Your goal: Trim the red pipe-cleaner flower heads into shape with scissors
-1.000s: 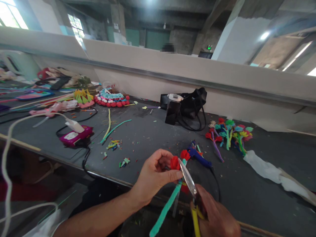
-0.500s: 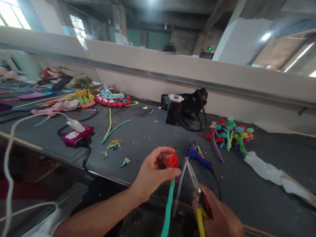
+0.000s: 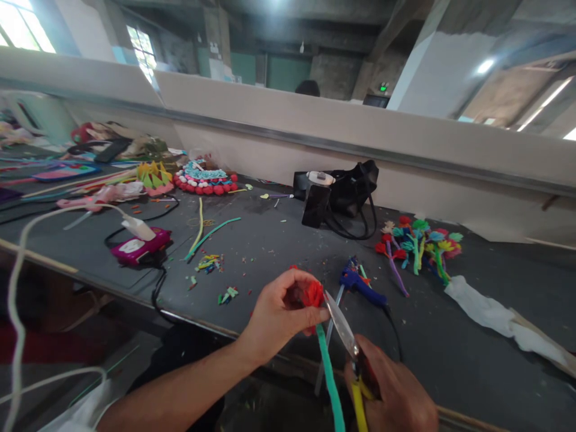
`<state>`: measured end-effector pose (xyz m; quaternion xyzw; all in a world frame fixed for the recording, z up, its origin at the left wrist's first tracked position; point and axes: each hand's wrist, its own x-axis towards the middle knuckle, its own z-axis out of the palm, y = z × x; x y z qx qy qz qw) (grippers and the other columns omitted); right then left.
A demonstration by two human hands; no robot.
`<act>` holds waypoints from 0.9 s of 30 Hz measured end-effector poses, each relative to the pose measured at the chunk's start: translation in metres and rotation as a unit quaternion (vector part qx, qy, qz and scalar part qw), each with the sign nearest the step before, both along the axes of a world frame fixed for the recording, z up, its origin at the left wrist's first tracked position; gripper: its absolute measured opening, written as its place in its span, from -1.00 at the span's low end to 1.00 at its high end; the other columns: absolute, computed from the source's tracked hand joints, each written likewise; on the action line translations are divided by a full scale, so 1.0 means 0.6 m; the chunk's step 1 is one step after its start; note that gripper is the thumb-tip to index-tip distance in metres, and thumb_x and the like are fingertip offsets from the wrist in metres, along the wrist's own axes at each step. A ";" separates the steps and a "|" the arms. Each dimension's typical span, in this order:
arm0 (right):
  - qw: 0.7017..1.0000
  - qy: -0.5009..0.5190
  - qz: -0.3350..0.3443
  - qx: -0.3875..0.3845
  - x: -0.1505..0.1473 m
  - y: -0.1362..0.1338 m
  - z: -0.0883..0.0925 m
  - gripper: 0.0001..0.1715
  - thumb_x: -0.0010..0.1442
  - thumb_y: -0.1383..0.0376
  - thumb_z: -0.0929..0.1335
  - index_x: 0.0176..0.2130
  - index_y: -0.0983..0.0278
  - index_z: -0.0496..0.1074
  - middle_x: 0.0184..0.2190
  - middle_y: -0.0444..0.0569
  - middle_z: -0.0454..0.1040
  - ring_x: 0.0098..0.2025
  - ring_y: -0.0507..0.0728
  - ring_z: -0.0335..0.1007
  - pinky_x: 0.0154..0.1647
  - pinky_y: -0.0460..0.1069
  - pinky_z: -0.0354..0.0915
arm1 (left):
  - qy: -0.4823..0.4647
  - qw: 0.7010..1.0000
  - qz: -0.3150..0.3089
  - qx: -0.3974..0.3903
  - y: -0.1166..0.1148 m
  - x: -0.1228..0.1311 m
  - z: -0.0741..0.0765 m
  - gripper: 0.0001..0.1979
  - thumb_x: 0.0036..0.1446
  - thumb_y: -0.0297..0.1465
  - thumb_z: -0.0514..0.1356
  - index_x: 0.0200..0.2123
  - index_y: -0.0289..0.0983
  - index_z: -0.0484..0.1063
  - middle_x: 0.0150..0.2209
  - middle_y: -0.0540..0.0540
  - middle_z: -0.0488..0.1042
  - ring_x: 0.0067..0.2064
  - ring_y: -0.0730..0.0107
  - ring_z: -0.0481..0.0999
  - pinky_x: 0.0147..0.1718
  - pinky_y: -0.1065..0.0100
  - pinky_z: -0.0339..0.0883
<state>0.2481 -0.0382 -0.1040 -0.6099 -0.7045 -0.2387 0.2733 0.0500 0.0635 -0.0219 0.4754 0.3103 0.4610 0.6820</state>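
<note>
My left hand [image 3: 281, 309] is closed around a red pipe-cleaner flower [image 3: 312, 294] near the table's front edge. Its fuzzy green stem [image 3: 330, 378] hangs down below my thumb. My right hand [image 3: 391, 390] grips a pair of scissors [image 3: 344, 327] with yellow and red handles. The blade tips point up and left, right beside the red petals; whether they touch them I cannot tell. Just behind the scissors lies a blue glue gun [image 3: 363, 287], with a clear glue stick [image 3: 330, 339] reaching out over the table edge.
On the right lies a bunch of colourful pipe-cleaner flowers [image 3: 418, 243] with a white-wrapped stem [image 3: 481, 309]. A black bag [image 3: 355, 186] and a phone [image 3: 315, 206] stand by the partition. A magenta power strip [image 3: 141, 246], small clippings [image 3: 209, 264] and two loose pipe cleaners [image 3: 213, 235] are left.
The scissors have moved left, bringing their tips up to the red flower. The green stem has swung to the right. My left hand has barely moved.
</note>
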 end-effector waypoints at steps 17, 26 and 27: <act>0.998 0.044 -0.044 -0.026 -0.005 -0.005 -0.005 -0.56 0.37 0.16 0.17 -0.10 0.22 0.58 -0.43 -0.03 0.61 -0.52 0.11 0.50 -0.48 -0.04 0.30 | -0.066 0.995 -0.070 -0.019 -0.002 -0.004 0.001 -0.68 -0.02 -0.38 0.45 -0.19 -0.33 0.52 -0.37 -0.08 0.56 -0.41 0.43 0.55 -0.37 0.37 0.52; 0.999 0.025 -0.024 0.007 -0.008 -0.004 0.007 -0.56 0.43 0.14 0.16 -0.05 0.25 0.53 -0.40 -0.05 0.62 -0.51 0.10 0.48 -0.39 0.00 0.24 | -0.058 0.997 -0.037 -0.030 0.003 -0.004 0.004 -0.69 -0.05 -0.40 0.47 -0.24 -0.35 0.51 -0.40 -0.05 0.56 -0.44 0.46 0.56 -0.41 0.41 0.53; 1.000 0.018 -0.020 0.014 -0.007 -0.004 0.008 -0.57 0.42 0.16 0.16 -0.03 0.26 0.52 -0.40 -0.04 0.62 -0.51 0.10 0.48 -0.39 0.00 0.24 | -0.053 0.997 -0.037 -0.032 0.002 -0.005 0.005 -0.69 -0.06 -0.39 0.47 -0.25 -0.35 0.51 -0.41 -0.05 0.56 -0.45 0.46 0.55 -0.42 0.40 0.53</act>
